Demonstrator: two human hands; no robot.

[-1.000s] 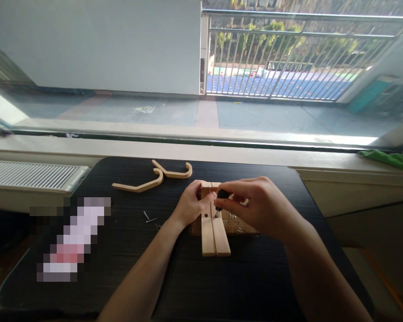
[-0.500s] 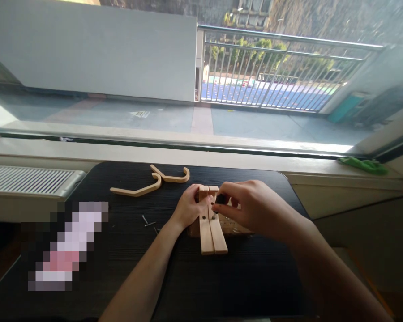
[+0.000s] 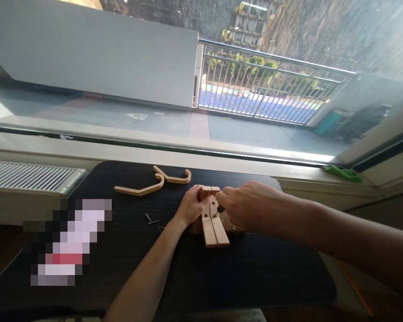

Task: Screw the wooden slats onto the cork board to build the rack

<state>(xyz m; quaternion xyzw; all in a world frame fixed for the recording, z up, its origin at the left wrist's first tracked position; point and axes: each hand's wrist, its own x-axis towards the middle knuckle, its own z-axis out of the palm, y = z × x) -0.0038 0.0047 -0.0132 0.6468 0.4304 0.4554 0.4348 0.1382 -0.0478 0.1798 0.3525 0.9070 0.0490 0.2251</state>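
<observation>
Two pale wooden slats (image 3: 212, 226) lie side by side on a wooden block on the black table (image 3: 221, 277). My left hand (image 3: 190, 207) is closed on the left side of the slats near their far end. My right hand (image 3: 246, 205) is pinched on a small dark tool (image 3: 220, 208) set on the right slat by a hole. Part of the block under my right hand is hidden.
Two curved wooden hook pieces (image 3: 154, 182) lie at the table's far edge. A few small screws (image 3: 152, 219) lie left of my left hand. A blurred pink-white object (image 3: 69, 243) lies at the left. A radiator grille (image 3: 30, 175) and window sill run behind; a green cloth (image 3: 343, 173) lies on the sill.
The view has tilted and swung upward. My right arm has stretched out more, with the hand lower over the slats; my left hand keeps its hold.
</observation>
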